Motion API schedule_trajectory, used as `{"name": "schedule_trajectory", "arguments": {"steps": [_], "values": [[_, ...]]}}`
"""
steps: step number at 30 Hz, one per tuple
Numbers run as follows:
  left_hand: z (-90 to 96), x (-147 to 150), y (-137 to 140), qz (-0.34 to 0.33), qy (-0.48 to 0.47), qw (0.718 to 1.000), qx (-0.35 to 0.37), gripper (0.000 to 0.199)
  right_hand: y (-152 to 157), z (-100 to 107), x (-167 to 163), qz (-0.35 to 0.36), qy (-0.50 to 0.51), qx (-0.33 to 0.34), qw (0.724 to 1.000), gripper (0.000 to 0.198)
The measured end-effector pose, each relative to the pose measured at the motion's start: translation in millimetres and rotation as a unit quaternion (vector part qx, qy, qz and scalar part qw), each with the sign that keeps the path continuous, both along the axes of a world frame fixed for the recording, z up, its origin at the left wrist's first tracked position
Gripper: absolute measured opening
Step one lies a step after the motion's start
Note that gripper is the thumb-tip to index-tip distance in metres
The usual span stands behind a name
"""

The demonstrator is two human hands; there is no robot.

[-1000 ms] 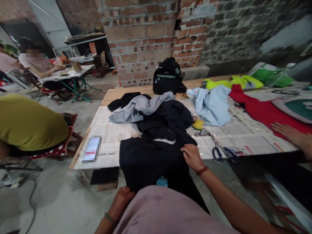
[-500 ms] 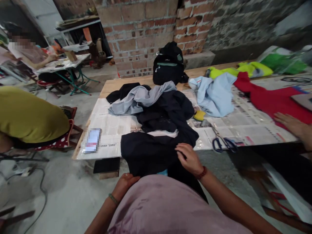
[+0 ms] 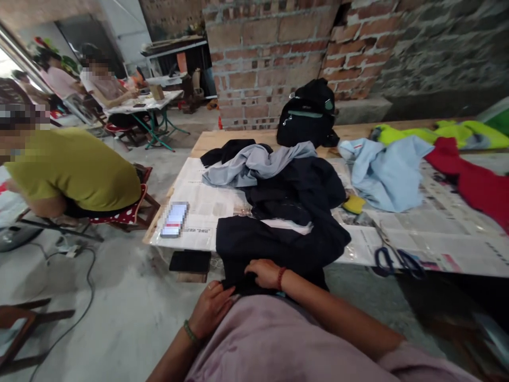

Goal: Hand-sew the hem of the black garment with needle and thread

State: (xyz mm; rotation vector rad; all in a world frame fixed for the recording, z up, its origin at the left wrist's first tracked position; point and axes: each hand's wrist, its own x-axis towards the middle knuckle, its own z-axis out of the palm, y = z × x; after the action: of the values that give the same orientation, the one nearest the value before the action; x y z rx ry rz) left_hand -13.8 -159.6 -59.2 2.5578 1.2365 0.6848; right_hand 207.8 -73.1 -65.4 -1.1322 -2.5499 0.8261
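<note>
A black garment [image 3: 270, 241] hangs over the table's front edge toward my lap. My left hand [image 3: 212, 305] grips its lower left edge, fingers closed on the cloth. Close beside it, my right hand [image 3: 264, 273] pinches the same black cloth with bent fingers. Behind, the dark fabric bunches into a heap, with a grey garment [image 3: 258, 164] lying across the top. Scissors with dark blue handles [image 3: 393, 254] lie on the table edge to the right, near a small yellow piece [image 3: 353, 204].
Newspaper covers the wooden table [image 3: 191, 212]. A phone [image 3: 175, 218] lies at its left corner and a black backpack [image 3: 308, 119] stands at the back. Light blue [image 3: 392, 172], red [image 3: 477, 178] and neon yellow [image 3: 457, 132] cloth lie right. A person in an olive shirt [image 3: 83, 175] sits left.
My right hand has moved left and down along the black cloth, close to my left hand. The view has turned left, and the other person's hand at the right is out of sight.
</note>
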Motion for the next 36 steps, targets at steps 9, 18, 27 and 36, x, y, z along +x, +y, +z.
{"name": "schedule_trajectory", "arguments": {"steps": [9, 18, 27, 36], "values": [[20.8, -5, 10, 0.154, -0.093, 0.983, 0.039, 0.017, 21, 17, 95, -0.189, -0.087, 0.143, 0.968, 0.024], [30.5, 13, 17, 0.221, -0.177, 0.959, 0.013, 0.014, 46, -2, 145, -0.325, 0.087, 0.023, 0.941, 0.007], [52.8, 30, 66, 0.254, -0.361, 0.877, -0.192, 0.044, 77, 43, 175, -0.422, 0.363, -0.042, 0.830, 0.024], [18.9, 48, 162, 0.264, -0.530, 0.726, -0.351, 0.033, 80, 25, 200, -0.462, 0.352, -0.038, 0.813, 0.028]]}}
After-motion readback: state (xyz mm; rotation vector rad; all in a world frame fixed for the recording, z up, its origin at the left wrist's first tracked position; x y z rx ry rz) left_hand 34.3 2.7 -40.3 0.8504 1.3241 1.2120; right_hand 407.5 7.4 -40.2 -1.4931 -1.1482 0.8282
